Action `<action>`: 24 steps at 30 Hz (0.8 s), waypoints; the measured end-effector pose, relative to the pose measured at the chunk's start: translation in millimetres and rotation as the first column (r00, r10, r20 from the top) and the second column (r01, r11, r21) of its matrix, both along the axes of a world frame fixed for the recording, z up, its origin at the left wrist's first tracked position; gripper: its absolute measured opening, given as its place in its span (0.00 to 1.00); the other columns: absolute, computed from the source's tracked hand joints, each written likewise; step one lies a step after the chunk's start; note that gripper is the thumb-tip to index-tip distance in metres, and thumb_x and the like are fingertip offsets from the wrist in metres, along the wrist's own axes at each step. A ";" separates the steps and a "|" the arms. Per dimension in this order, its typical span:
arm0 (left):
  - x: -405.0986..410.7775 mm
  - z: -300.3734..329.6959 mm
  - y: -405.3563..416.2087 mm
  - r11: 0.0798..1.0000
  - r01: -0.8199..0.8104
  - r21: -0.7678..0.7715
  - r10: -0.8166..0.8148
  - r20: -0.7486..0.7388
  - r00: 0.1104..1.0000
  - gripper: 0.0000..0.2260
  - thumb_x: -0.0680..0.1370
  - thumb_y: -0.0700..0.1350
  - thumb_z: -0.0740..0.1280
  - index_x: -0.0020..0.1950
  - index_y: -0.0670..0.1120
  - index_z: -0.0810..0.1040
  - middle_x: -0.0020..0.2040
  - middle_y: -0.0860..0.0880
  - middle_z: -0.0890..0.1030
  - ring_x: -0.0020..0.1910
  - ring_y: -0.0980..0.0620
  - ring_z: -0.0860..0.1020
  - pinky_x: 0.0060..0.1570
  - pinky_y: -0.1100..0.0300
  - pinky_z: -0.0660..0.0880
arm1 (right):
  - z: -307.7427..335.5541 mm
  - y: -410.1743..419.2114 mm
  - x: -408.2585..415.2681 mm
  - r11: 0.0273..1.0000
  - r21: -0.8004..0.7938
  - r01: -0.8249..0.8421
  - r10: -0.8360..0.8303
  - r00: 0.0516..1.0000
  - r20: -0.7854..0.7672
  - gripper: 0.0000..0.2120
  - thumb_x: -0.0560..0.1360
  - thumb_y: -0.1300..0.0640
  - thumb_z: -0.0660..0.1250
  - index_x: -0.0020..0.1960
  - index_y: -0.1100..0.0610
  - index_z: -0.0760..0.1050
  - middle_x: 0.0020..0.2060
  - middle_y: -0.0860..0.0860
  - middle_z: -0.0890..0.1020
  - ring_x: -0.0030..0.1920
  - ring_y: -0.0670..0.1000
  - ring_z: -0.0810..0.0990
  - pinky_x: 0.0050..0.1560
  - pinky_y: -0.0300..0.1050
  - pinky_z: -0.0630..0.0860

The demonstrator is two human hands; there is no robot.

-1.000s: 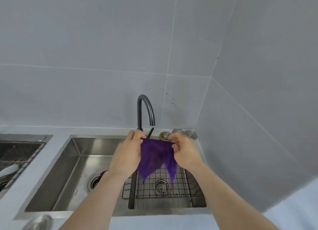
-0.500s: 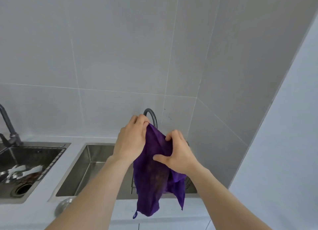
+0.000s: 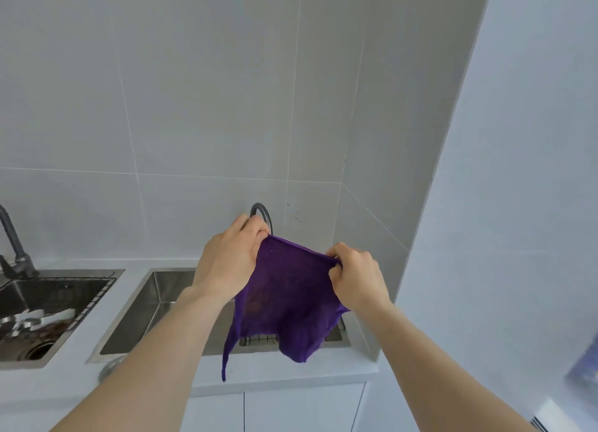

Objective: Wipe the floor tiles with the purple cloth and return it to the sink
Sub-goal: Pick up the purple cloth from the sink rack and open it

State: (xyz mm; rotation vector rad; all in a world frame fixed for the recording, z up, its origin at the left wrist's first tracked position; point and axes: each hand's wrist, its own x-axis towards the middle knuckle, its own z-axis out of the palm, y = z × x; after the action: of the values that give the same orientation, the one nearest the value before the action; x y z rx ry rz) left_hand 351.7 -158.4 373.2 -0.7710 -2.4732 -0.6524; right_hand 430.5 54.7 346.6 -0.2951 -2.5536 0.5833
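The purple cloth (image 3: 286,297) hangs spread between both hands, in the air in front of the steel sink (image 3: 147,305). My left hand (image 3: 228,260) pinches its upper left corner just under the dark curved tap (image 3: 261,212). My right hand (image 3: 357,276) grips the upper right corner, a little lower. The cloth's lower edge droops over the sink's front rim, and a thin strip dangles down past the counter edge. A wire rack (image 3: 259,338) in the sink shows below the cloth. No floor tiles are in view.
A second sink (image 3: 64,289) with dishes and its own grey tap (image 3: 14,247) lies at the left. A white counter (image 3: 129,265) surrounds both sinks, with white cabinet doors (image 3: 275,409) below. Grey tiled walls rise behind, and a white wall (image 3: 517,205) stands close on the right.
The cloth was lifted out of the sink and pulled back toward me. My hands have moved apart and stretched it open. The view has drawn back from the counter.
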 end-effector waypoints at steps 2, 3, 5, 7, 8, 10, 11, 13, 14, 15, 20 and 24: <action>16.5 -1.0 3.4 1.000 -0.003 -0.021 0.003 -0.002 1.000 0.11 0.86 0.50 0.54 0.57 0.51 0.75 0.53 0.53 0.76 0.42 0.44 0.80 0.45 0.48 0.77 | 1.1 8.1 16.8 0.999 0.047 0.025 -0.025 1.000 -0.005 0.14 0.73 0.66 0.58 0.52 0.55 0.78 0.47 0.54 0.84 0.46 0.63 0.78 0.44 0.52 0.77; 25.7 -2.6 5.1 1.000 -0.005 -0.028 0.005 0.006 1.000 0.11 0.86 0.50 0.55 0.57 0.51 0.75 0.53 0.53 0.76 0.42 0.44 0.80 0.45 0.49 0.77 | 1.1 12.9 25.8 0.998 0.060 0.037 -0.037 0.999 -0.003 0.14 0.74 0.66 0.58 0.52 0.55 0.78 0.47 0.54 0.84 0.46 0.64 0.78 0.43 0.51 0.76; 44.7 -7.6 8.5 0.999 -0.017 -0.036 0.018 0.036 0.999 0.10 0.86 0.50 0.55 0.56 0.52 0.75 0.53 0.54 0.76 0.44 0.44 0.80 0.46 0.48 0.77 | -0.5 23.3 44.6 0.996 0.077 0.052 -0.052 0.999 0.003 0.14 0.75 0.65 0.58 0.53 0.54 0.79 0.48 0.53 0.84 0.46 0.64 0.78 0.43 0.50 0.74; 64.3 -14.3 13.7 0.999 -0.039 -0.037 0.041 0.063 0.997 0.10 0.86 0.49 0.55 0.56 0.51 0.76 0.53 0.54 0.77 0.46 0.43 0.80 0.47 0.48 0.76 | -5.8 35.8 63.2 0.995 0.087 0.054 -0.056 0.998 0.020 0.14 0.77 0.63 0.58 0.55 0.53 0.79 0.50 0.54 0.84 0.48 0.64 0.79 0.43 0.50 0.73; 73.9 -18.4 16.7 0.998 -0.055 -0.038 0.058 0.075 0.995 0.10 0.86 0.48 0.55 0.57 0.51 0.76 0.54 0.53 0.77 0.47 0.43 0.80 0.47 0.49 0.76 | -9.8 42.3 72.8 0.995 0.087 0.055 -0.058 0.998 0.033 0.14 0.79 0.62 0.58 0.56 0.52 0.79 0.50 0.54 0.85 0.49 0.64 0.79 0.43 0.49 0.71; 92.3 -28.2 22.3 0.996 -0.081 -0.039 0.084 0.099 0.992 0.11 0.85 0.47 0.55 0.58 0.50 0.77 0.55 0.52 0.77 0.49 0.42 0.79 0.48 0.49 0.74 | -20.9 54.9 91.3 0.995 0.070 0.065 -0.069 0.996 0.053 0.11 0.82 0.58 0.59 0.58 0.52 0.79 0.51 0.56 0.84 0.49 0.64 0.79 0.43 0.49 0.70; 101.1 -34.7 24.0 0.995 -0.088 -0.040 0.092 0.113 0.989 0.11 0.85 0.46 0.55 0.58 0.50 0.77 0.56 0.51 0.78 0.50 0.42 0.79 0.48 0.49 0.75 | -27.5 60.3 100.6 0.996 0.058 0.071 -0.075 0.995 0.066 0.10 0.82 0.56 0.60 0.58 0.53 0.79 0.50 0.56 0.84 0.49 0.64 0.80 0.43 0.49 0.71; 118.2 -50.0 26.5 0.994 -0.088 -0.059 0.096 0.143 0.985 0.10 0.85 0.46 0.55 0.57 0.52 0.76 0.57 0.52 0.78 0.51 0.42 0.80 0.49 0.47 0.76 | -43.0 67.0 119.9 0.997 0.035 0.072 -0.075 0.993 0.094 0.09 0.83 0.54 0.61 0.58 0.52 0.79 0.50 0.56 0.84 0.50 0.64 0.79 0.44 0.50 0.72; 125.5 -59.0 27.2 0.993 -0.087 -0.074 0.098 0.161 0.982 0.10 0.85 0.46 0.55 0.56 0.52 0.76 0.57 0.52 0.78 0.52 0.42 0.80 0.50 0.45 0.77 | -51.8 68.6 128.9 0.998 0.019 0.068 -0.069 0.992 0.108 0.09 0.83 0.54 0.61 0.58 0.52 0.79 0.50 0.56 0.84 0.50 0.64 0.79 0.44 0.50 0.71; 132.5 -67.8 28.2 0.992 -0.088 -0.088 0.103 0.183 0.978 0.10 0.85 0.45 0.55 0.57 0.53 0.76 0.57 0.52 0.78 0.52 0.42 0.80 0.50 0.45 0.77 | -60.8 69.9 137.6 0.998 0.002 0.065 -0.065 0.990 0.122 0.09 0.83 0.54 0.61 0.57 0.51 0.79 0.50 0.55 0.84 0.50 0.64 0.79 0.43 0.49 0.71; 161.5 -118.7 25.2 0.990 -0.052 -0.132 0.091 0.304 0.948 0.11 0.84 0.42 0.56 0.56 0.53 0.77 0.57 0.52 0.77 0.53 0.44 0.79 0.51 0.44 0.77 | -104.3 70.6 171.8 0.997 -0.039 0.064 -0.053 0.969 0.242 0.09 0.82 0.56 0.60 0.57 0.50 0.78 0.52 0.54 0.84 0.51 0.62 0.80 0.44 0.49 0.72; 172.7 -163.5 17.5 0.986 -0.048 -0.162 0.108 0.386 0.916 0.12 0.84 0.41 0.57 0.57 0.53 0.78 0.57 0.51 0.78 0.54 0.42 0.79 0.53 0.46 0.76 | -138.8 62.2 188.0 0.995 -0.071 0.064 -0.038 0.947 0.319 0.12 0.82 0.59 0.58 0.58 0.49 0.79 0.55 0.52 0.83 0.53 0.61 0.79 0.46 0.49 0.73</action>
State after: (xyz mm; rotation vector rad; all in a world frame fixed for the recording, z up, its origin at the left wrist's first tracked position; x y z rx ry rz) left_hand 524.4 -140.9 209.7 -0.6386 -2.9328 -0.6501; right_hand 618.4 116.9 207.7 -0.5199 -2.8230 0.6666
